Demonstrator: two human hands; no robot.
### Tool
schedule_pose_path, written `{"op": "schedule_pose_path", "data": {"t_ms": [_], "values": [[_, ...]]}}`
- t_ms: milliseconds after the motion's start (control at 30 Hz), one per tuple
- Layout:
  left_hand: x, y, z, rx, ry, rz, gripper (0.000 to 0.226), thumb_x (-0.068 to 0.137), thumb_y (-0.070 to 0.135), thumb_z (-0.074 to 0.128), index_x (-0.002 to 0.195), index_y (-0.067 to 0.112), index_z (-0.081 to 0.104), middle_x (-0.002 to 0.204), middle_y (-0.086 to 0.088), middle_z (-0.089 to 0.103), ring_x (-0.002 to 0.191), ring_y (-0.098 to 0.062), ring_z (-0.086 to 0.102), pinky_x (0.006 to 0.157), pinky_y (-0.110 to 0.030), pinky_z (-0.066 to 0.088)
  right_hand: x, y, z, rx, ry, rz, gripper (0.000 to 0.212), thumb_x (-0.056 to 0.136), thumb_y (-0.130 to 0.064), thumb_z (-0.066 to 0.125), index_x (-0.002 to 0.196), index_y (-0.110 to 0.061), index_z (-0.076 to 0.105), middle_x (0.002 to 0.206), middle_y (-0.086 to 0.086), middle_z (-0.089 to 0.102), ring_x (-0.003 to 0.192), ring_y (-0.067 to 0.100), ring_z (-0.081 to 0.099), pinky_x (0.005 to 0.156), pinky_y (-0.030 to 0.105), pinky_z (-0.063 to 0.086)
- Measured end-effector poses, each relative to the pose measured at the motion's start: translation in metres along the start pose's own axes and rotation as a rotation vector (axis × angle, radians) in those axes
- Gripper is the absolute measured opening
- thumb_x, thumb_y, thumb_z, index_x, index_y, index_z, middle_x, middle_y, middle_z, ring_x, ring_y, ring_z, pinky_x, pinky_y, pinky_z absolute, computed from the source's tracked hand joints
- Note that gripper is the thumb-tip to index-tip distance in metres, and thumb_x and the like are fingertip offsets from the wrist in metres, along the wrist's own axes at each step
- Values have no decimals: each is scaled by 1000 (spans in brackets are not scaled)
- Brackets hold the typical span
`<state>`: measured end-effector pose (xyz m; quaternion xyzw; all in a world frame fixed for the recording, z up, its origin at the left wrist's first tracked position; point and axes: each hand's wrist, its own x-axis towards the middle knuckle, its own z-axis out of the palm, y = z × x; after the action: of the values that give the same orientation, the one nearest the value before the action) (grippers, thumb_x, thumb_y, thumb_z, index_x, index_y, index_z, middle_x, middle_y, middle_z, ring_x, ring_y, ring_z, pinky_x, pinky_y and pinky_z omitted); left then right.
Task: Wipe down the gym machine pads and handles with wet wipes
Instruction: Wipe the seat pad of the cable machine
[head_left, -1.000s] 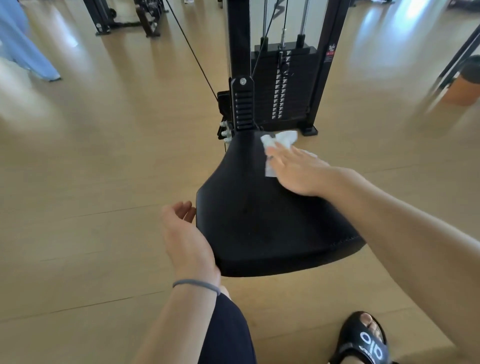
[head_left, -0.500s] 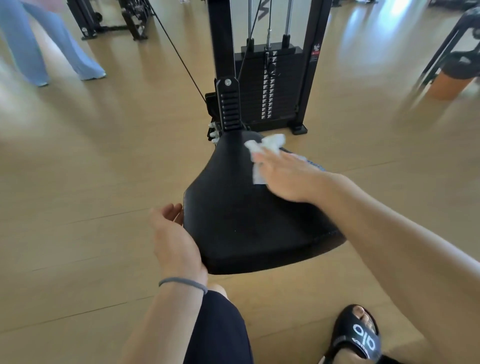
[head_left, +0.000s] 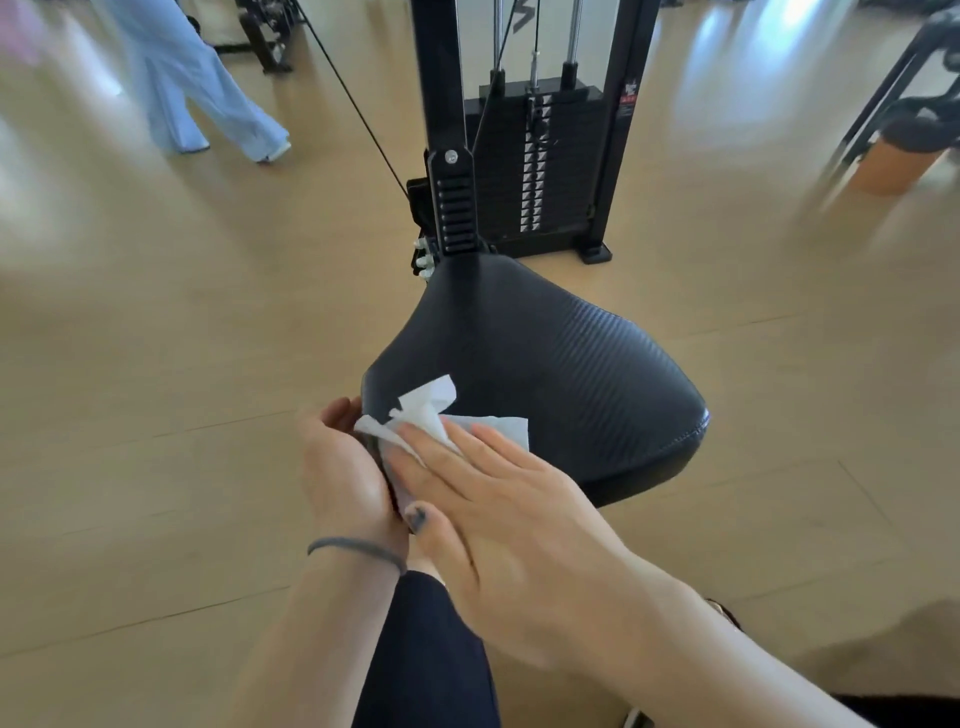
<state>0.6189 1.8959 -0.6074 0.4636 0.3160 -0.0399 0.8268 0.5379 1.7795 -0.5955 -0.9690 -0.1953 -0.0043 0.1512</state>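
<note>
The black padded seat (head_left: 561, 364) of the cable machine fills the middle of the view. A crumpled white wet wipe (head_left: 434, 410) lies on its near left corner. My right hand (head_left: 498, 499) lies flat on the wipe with straight fingers and presses it onto the pad. My left hand (head_left: 337, 467), with a dark band at the wrist, sits against the seat's left edge next to the wipe, palm toward the pad, fingers relaxed. Part of the wipe is hidden under my right hand.
Behind the seat stands the black weight stack (head_left: 535, 171) with its upright post (head_left: 454, 208) and a slanting cable (head_left: 358, 114). A person in light blue trousers (head_left: 192, 93) walks at the far left. Another machine frame (head_left: 904, 104) is at the far right. Wooden floor surrounds the seat.
My right hand has dragged the wipe from the far end of the seat to its near left corner. My left hand now meets the wipe at the edge. The walking person moved right.
</note>
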Motion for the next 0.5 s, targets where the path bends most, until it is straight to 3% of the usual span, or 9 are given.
{"op": "schedule_pose_path", "data": {"t_ms": [67,167,267,367,500], "values": [[-3,0,2,45,43,62,33,97,36,41,83,20,66,75,6,72,76,-19,67,73,-31,51,-20,14,-2,-38,44,95,58,107,-37,10,161,-22,26,167,-8,23,154,11,16,124,34,17],[-8,3,4,72,62,75,35,99,36,39,81,23,66,60,10,70,77,-18,64,76,-32,50,-26,10,-6,-26,75,186,60,106,-37,11,159,-17,30,166,-3,27,153,16,22,123,35,21],[-9,8,5,47,47,23,32,100,29,38,84,15,62,77,-2,67,63,-16,64,56,-20,51,7,-18,4,88,-1,49,62,105,-40,8,161,-19,25,167,-4,25,155,14,12,126,35,10],[-11,11,5,38,10,-14,33,100,29,36,76,17,55,67,-1,59,43,-12,60,42,-14,46,16,-26,2,79,24,38,62,105,-41,8,160,-21,28,166,-4,29,154,14,16,125,34,13],[-12,6,5,57,17,22,37,98,33,39,71,24,63,56,9,66,71,-19,61,74,-32,47,-33,15,-17,80,97,195,52,106,-36,15,158,-35,23,161,-18,24,144,7,30,111,29,35]]}}
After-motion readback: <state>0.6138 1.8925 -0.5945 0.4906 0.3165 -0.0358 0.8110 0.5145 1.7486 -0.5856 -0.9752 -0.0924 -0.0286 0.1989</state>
